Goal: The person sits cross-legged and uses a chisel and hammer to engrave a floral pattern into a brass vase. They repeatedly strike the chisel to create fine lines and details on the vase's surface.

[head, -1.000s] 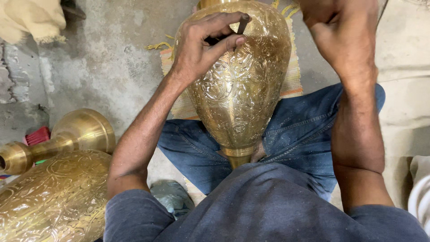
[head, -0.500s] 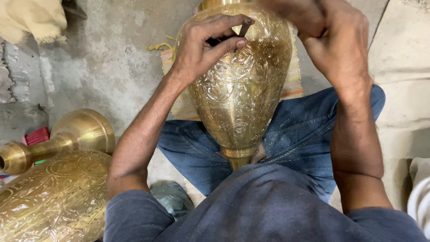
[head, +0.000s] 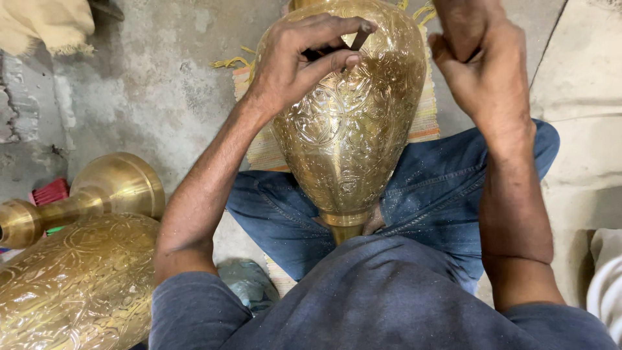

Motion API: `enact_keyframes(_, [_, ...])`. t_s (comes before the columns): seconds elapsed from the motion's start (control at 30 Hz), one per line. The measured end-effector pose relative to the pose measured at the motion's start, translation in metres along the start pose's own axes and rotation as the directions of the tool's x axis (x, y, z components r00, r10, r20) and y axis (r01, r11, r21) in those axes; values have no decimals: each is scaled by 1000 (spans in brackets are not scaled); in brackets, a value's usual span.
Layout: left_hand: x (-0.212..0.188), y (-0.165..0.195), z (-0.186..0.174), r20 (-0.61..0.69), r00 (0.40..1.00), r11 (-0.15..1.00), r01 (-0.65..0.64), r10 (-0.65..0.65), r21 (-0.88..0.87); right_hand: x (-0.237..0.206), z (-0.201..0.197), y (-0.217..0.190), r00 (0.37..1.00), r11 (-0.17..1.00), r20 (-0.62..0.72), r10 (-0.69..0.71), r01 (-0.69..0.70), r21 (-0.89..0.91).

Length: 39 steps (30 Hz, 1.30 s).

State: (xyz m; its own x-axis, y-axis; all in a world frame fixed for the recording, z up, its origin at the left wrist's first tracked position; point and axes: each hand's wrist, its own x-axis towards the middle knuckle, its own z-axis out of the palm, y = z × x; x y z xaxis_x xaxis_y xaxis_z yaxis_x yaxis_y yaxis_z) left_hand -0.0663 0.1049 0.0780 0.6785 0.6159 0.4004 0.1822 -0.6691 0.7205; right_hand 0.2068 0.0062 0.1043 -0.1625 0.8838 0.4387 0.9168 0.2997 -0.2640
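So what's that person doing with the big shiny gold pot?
A person sits cross-legged on the floor with a large engraved brass vase resting between their knees. Their left hand pinches a thin dark metal tool with its tip against the vase's patterned side. Their right hand is raised beside it, gripping something I can't make out. Another engraved brass vase and a plain brass piece lie to the left.
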Motion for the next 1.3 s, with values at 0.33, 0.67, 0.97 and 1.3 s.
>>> enact_keyframes(0.33, [3, 6, -5, 13, 1000, 999, 1, -1, 42, -27, 20, 18, 994, 997, -100, 33, -25, 74])
enact_keyframes(0.67, [2, 0, -4, 64, 996, 998, 55, -58, 40, -31, 19, 20, 964, 877, 93, 251, -267, 400])
enact_keyframes(0.97, [-5, -20, 3, -260, 939, 964, 178, -227, -196, -34, 48, 43, 997, 994, 22, 69, -67, -82])
enact_keyframes(1.3, [0, -13, 5, -11, 980, 952, 190, -198, -241, -13, 45, 37, 999, 998, 40, 28, -26, -52])
